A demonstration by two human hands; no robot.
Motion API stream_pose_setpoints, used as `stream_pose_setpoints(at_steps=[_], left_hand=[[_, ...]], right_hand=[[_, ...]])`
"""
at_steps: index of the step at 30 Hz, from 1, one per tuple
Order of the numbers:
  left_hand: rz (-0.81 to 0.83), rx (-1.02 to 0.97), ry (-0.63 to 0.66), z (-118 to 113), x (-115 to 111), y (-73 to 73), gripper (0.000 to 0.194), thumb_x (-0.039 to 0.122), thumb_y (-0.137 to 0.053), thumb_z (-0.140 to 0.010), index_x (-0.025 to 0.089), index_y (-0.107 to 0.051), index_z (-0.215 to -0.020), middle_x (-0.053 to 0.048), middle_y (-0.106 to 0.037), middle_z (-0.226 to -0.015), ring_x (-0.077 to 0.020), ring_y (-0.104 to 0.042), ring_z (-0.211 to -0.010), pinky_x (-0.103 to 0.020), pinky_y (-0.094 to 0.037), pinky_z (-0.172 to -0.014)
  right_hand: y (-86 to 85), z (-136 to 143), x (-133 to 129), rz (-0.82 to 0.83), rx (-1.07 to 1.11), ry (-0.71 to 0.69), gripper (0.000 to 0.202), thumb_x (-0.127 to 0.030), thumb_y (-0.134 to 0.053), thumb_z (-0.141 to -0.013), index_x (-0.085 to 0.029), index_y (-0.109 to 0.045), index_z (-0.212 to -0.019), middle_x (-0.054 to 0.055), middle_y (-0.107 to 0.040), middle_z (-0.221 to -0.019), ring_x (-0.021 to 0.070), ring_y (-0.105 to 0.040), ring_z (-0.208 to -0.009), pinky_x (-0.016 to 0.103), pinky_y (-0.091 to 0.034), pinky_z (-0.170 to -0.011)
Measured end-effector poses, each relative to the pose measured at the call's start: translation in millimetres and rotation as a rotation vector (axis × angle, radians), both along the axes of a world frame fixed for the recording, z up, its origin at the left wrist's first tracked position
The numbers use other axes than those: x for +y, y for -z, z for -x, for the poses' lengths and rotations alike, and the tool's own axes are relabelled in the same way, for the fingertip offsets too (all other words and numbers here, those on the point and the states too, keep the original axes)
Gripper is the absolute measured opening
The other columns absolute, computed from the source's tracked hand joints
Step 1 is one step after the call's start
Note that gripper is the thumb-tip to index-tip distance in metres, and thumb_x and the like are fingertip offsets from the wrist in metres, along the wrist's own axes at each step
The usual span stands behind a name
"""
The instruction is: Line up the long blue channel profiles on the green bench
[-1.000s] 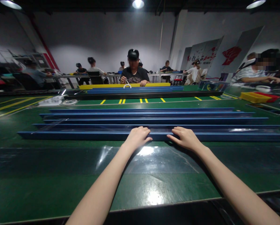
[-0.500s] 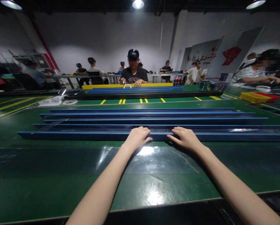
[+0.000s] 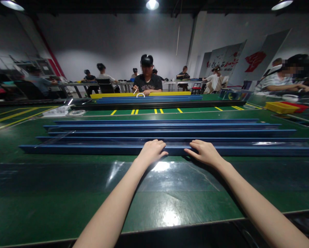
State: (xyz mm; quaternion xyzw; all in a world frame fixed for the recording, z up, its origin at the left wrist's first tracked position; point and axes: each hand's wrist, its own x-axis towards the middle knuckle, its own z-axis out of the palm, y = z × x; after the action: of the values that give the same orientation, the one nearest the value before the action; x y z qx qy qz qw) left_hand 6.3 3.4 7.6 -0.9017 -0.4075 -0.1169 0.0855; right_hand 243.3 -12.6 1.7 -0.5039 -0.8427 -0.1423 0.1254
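Note:
A long blue channel strip (image 3: 87, 149) lies across the green table, closest to me. My left hand (image 3: 152, 151) bends over its near wall left of the middle, the fingers curled inside and the thumb in front of the wall. Over the same wall, a short gap to the right, my right hand (image 3: 204, 151) is curled in the same way, its thumb pointing left. The fingertips are partly hidden inside the channel. Shiny clear film shows within the channel. A wide clear plastic sheet (image 3: 141, 177) lies flat on the table below my hands.
Several more blue channels (image 3: 170, 132) lie parallel behind. Farther back are a black strip (image 3: 159, 104), a yellow strip (image 3: 113, 95) and a white tape roll (image 3: 140, 95) near a seated person (image 3: 147, 82). A yellow tray (image 3: 280, 107) stands right. The table's front edge (image 3: 180, 225) runs below me.
My hands and the blue channels stay where they were. Across the table, the seated person's hands have shifted slightly near the tape roll.

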Motion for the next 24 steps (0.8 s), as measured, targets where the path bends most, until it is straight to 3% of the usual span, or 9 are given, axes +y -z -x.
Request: stream_pose_setpoints(at_steps=[24], left_hand=[[-0.030,0.007,0.001,-0.4,-0.5,0.1,0.022,0.040,-0.049,-0.080,0.019,-0.054,-0.088,-0.002,-0.061,-0.090,-0.0172,-0.055,-0.086,-0.025,-0.042,-0.067]], right_hand=[[0.7,-0.6,0.4,-0.008,0.010,-0.002,0.041,-0.048,-0.029,-0.085,-0.019,-0.054,-0.070,0.005,-0.059,-0.075,0.0155,-0.054,-0.070,0.024,-0.032,-0.058]])
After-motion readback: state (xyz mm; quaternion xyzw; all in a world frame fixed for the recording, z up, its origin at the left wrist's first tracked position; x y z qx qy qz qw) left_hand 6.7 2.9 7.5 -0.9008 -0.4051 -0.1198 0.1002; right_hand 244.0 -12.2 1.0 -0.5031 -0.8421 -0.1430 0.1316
